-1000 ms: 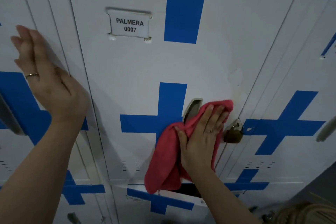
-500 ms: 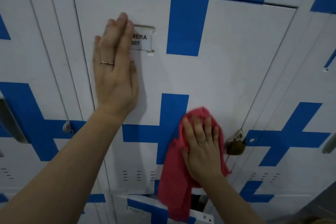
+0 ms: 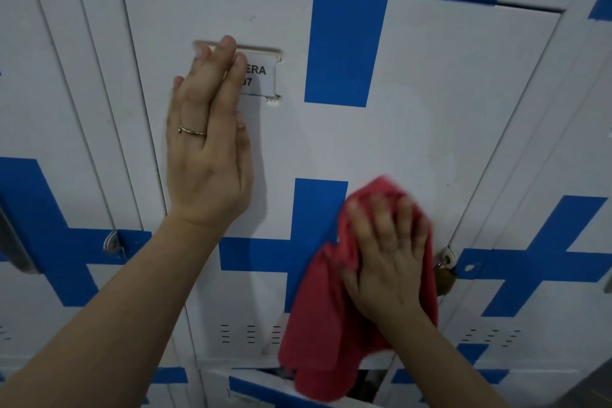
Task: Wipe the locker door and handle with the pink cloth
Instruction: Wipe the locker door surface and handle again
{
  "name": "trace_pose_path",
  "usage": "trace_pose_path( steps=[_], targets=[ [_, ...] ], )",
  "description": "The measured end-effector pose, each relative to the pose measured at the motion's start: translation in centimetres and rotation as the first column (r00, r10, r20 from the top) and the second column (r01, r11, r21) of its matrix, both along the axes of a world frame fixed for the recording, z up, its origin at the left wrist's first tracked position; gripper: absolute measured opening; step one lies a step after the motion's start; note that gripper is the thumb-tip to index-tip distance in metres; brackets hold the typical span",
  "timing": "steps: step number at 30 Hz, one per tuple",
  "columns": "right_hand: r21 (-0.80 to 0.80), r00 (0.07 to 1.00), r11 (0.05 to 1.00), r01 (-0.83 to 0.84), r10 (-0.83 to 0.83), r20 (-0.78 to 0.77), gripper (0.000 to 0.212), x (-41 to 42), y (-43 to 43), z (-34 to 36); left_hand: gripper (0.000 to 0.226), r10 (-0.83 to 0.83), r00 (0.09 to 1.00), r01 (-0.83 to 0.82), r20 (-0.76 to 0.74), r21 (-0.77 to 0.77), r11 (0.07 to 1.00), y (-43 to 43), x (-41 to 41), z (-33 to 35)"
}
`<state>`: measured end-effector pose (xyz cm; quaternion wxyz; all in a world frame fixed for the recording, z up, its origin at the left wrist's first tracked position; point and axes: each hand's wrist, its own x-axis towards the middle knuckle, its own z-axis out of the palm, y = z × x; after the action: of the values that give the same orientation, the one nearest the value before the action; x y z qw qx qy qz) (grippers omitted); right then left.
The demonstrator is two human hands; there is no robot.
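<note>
The white locker door (image 3: 430, 93) with blue cross stripes fills the view. My right hand (image 3: 387, 258) presses the pink cloth (image 3: 324, 325) flat against the door's lower right part, fingers straight and blurred by motion. The cloth hangs down past the door's bottom edge and hides the handle. My left hand (image 3: 208, 149) rests flat on the door's upper left, fingers straight, covering part of the name tag (image 3: 261, 79).
A brass padlock (image 3: 445, 278) hangs from the hasp at the door's right edge, next to my right hand. Neighbouring locker doors stand left and right. A hasp (image 3: 112, 243) sits on the left locker. Below, a lower locker door (image 3: 251, 387) stands slightly ajar.
My left hand came from the left locker onto this door beside the name tag and stays there. My right hand has slid the cloth over the handle, covering it.
</note>
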<state>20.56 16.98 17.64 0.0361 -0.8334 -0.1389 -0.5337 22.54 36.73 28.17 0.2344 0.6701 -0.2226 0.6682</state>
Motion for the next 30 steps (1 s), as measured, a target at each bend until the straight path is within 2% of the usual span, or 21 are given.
trace_pose_path(
  steps=[2, 3, 4, 7, 8, 10, 13, 15, 18, 23, 24, 27, 28, 30],
  targets=[
    [0.3, 0.999, 0.953, 0.037, -0.034, -0.016, 0.059, 0.4, 2.1, 2.1, 0.038, 0.001, 1.0, -0.001, 0.001, 0.012, 1.0, 0.1, 0.1, 0.0],
    [0.352, 0.999, 0.935, 0.044, -0.038, -0.025, 0.06, 0.4, 2.9, 2.2, 0.038, -0.003, 1.0, 0.003, -0.001, 0.02, 1.0, 0.1, 0.1, 0.0],
    [0.326, 0.999, 0.945, 0.037, -0.033, -0.02, 0.061, 0.4, 3.3, 1.7, 0.038, -0.008, 1.0, 0.008, 0.001, 0.028, 1.0, 0.1, 0.1, -0.1],
    [0.103, 1.0, 0.995, -0.004, 0.007, -0.024, 0.063, 0.2, 1.9, -1.3, 0.038, -0.002, 1.0, 0.002, 0.017, 0.042, 0.999, 0.3, 0.2, -0.1],
    [0.104, 1.0, 0.995, -0.004, 0.007, -0.024, 0.065, 0.1, 1.2, -1.4, 0.038, -0.002, 1.0, 0.001, 0.022, 0.041, 0.999, 0.2, 0.2, -0.2],
    [0.257, 0.999, 0.966, 0.036, -0.026, -0.042, 0.075, 0.1, 0.8, 0.1, 0.038, -0.003, 1.0, 0.002, 0.025, 0.032, 0.999, 0.2, 0.3, -0.2],
    [0.596, 0.996, 0.798, 0.09, -0.067, -0.061, 0.088, 0.3, 2.0, 3.5, 0.038, -0.015, 0.999, 0.014, 0.03, 0.032, 0.999, 0.2, 0.4, -0.3],
    [0.66, 0.995, 0.745, 0.095, -0.066, -0.068, 0.091, 0.0, 2.6, 3.1, 0.038, -0.02, 0.999, 0.019, 0.034, 0.039, 0.999, 0.1, 0.4, -0.3],
    [0.634, 0.995, 0.769, 0.083, -0.033, -0.09, 0.096, -0.7, 2.8, 0.8, 0.038, -0.017, 0.999, 0.014, 0.051, 0.054, 0.998, 0.2, 0.4, -0.5],
    [0.678, 0.991, 0.728, 0.098, -0.132, -0.001, 0.1, 0.5, 2.0, 5.4, 0.039, -0.021, 0.998, 0.018, 0.058, 0.043, 0.999, 0.3, 0.8, -0.5],
    [0.651, 0.991, 0.753, 0.101, -0.132, -0.001, 0.099, 0.6, 2.0, 5.5, 0.039, -0.027, 0.998, 0.025, 0.051, 0.041, 0.999, 0.3, 0.8, -0.6],
    [0.384, 0.994, 0.917, 0.107, -0.084, -0.077, 0.091, 0.0, 1.7, 1.4, 0.039, -0.047, 0.998, 0.046, 0.043, 0.041, 0.998, 0.1, 0.6, -0.6],
    [0.302, 0.992, 0.948, 0.099, -0.07, -0.107, 0.089, -0.2, 1.4, -0.8, 0.039, -0.051, 0.998, 0.049, 0.037, 0.041, 0.998, 0.1, 0.6, -0.6],
    [0.245, 0.986, 0.963, 0.11, -0.074, -0.152, 0.085, -0.6, 0.4, -4.6, 0.039, -0.05, 0.998, 0.048, 0.033, 0.046, 0.998, 0.2, 0.6, -0.5]
  ],
)
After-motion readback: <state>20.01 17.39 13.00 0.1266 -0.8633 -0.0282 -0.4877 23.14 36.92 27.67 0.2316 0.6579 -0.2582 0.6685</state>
